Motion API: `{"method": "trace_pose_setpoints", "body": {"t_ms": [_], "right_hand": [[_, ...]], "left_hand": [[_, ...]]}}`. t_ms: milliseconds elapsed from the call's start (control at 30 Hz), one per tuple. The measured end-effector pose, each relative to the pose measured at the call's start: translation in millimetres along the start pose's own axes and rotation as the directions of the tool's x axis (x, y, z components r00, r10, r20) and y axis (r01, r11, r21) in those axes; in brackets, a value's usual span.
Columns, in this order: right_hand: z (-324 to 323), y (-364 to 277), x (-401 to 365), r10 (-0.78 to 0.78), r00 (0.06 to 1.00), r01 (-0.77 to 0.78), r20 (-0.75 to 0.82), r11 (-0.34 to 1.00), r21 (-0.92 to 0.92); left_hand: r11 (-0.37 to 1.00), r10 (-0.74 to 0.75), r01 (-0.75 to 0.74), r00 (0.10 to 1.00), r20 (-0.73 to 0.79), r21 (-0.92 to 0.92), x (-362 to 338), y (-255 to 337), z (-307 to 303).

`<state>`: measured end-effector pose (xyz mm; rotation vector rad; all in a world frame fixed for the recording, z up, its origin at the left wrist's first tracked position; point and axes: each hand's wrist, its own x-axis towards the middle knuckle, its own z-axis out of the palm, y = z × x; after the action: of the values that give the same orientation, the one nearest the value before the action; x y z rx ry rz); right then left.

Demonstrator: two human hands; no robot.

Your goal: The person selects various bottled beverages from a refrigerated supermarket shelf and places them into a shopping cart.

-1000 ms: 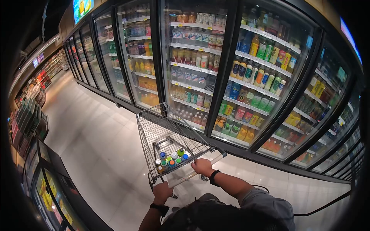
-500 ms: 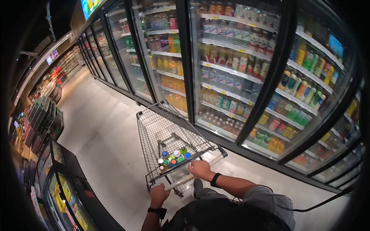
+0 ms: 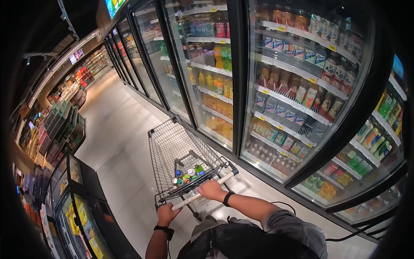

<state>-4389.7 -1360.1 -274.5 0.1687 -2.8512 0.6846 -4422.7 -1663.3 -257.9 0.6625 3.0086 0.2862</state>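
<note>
Supermarket aisle, seen from the head view, looking forward and down.

A silver wire shopping cart (image 3: 160, 146) is stood on the pale tiled floor (image 3: 112, 142), angled alongside a row of tall glass-doored coolers (image 3: 302, 108) on the right. Its white tubular handle bar (image 3: 191, 198) is held in two places. The left grip (image 3: 166, 213) is clenched around the bar's near left end, knuckles up. The right grip (image 3: 211, 190) is wrapped over the bar further along, short of the dark end cap. The two are set well apart, which is judged to give leverage for steering as well as pushing. A black wristband (image 3: 227, 199) is worn on the right wrist, and another on the left (possibly watches; too small to tell).

Inside the basket, a cluster of small bottles with coloured caps (image 3: 187, 175) is stood upright at the handle end, just beyond the bar. They are packed close together near the rear wire wall, probably so that each is propped by its neighbours and none is tipped.

The cooler doors are shut. Bottled drinks are ranged behind the glass in rows, labels outward, with price tags along the shelf edges. A low black chest freezer (image 3: 84, 203) is noted on the left, well apart from the cart. Stocked shelving further down the aisle is too blurred to itemise.
</note>
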Motion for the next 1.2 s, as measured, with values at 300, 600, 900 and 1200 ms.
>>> {"method": "trace_pose_setpoints", "body": {"t_ms": [300, 600, 900, 1200], "right_hand": [[24.3, 48.1, 165.9, -0.078, 0.997, 0.078, -0.015, 0.997, 0.007], [-34.0, 132.2, 327.6, 0.305, 0.876, -0.123, -0.373, 0.89, 0.439], [-317.3, 225.3, 330.7, 0.365, 0.062, -0.584, -0.929, 0.768, 0.263], [-326.6, 252.4, 372.9, 0.365, 0.047, -0.863, -0.93, 0.484, 0.146]], "left_hand": [[0.995, 0.003, 0.009, 0.993, 0.12, -0.102, 171.6, -46.4, -6.1], [0.895, 0.404, -0.272, 0.83, 0.384, -0.354, 426.2, 15.4, 37.6], [0.786, 0.403, 0.073, 0.692, 0.599, -0.614, 557.9, -9.4, 28.9], [0.753, 0.403, 0.05, 0.753, 0.52, -0.656, 602.3, -10.9, 28.4]]}}
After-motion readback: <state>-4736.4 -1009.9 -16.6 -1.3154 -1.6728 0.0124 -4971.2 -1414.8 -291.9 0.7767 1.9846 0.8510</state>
